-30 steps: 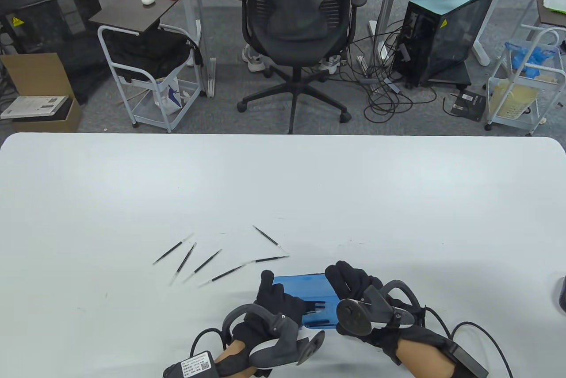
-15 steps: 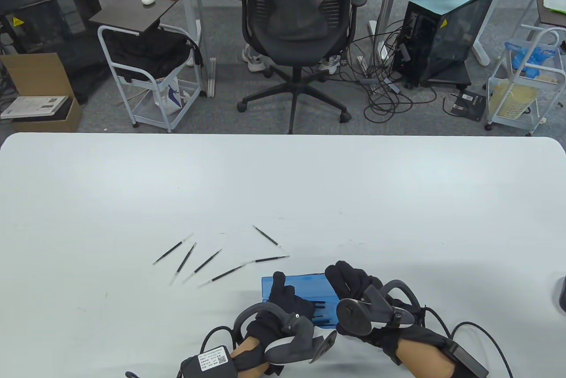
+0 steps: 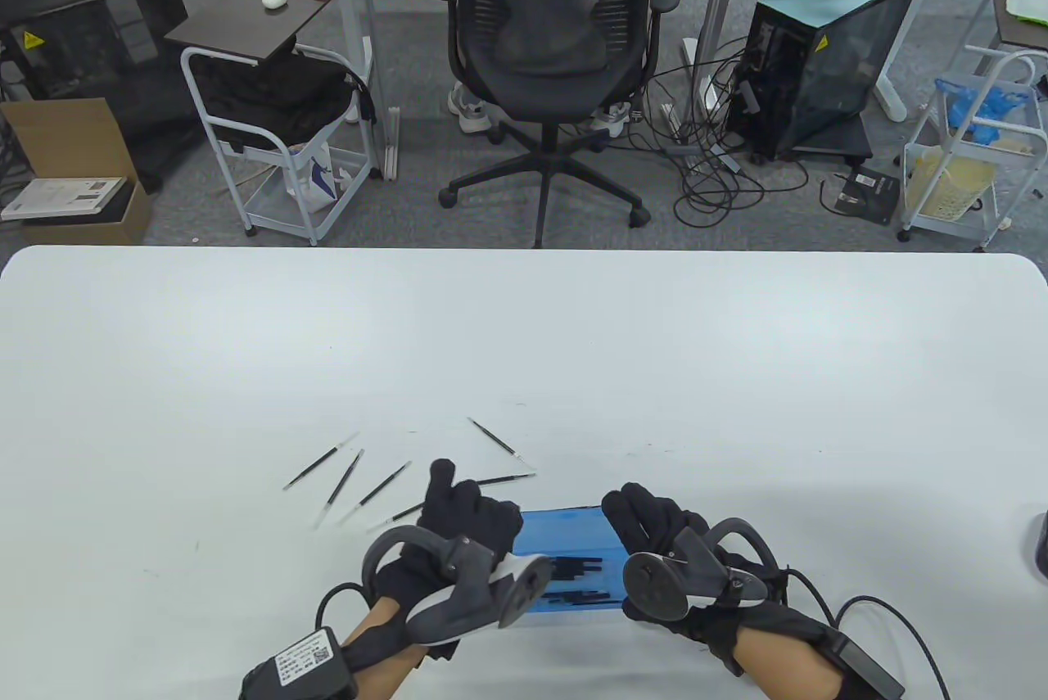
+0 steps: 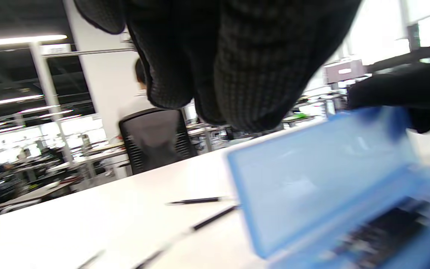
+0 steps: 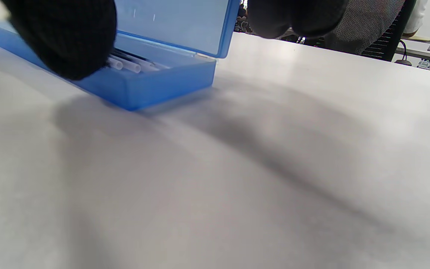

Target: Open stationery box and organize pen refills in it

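Observation:
The blue stationery box (image 3: 565, 538) lies near the table's front edge with its lid raised. My right hand (image 3: 647, 518) grips its right end, thumb (image 5: 65, 37) on the base and fingers on the lid (image 5: 177, 22). Refills (image 5: 125, 64) lie inside the base. Left of the box, my left hand (image 3: 458, 497) hovers with fingers extended and nothing in them, over one of several loose pen refills (image 3: 385, 485). Other refills lie at the left (image 3: 322, 460) and behind the hand (image 3: 495, 435). The left wrist view shows the lid (image 4: 323, 175) and two refills (image 4: 196, 201) on the table.
The white table (image 3: 573, 340) stretches far behind the box. A black office chair (image 3: 557, 37), carts and computer towers stand beyond its far edge. A dark object (image 3: 1040, 544) shows at the table's right edge.
My left hand has left the box's left end and moved left and forward to the loose refills. The right hand and the open box have stayed put.

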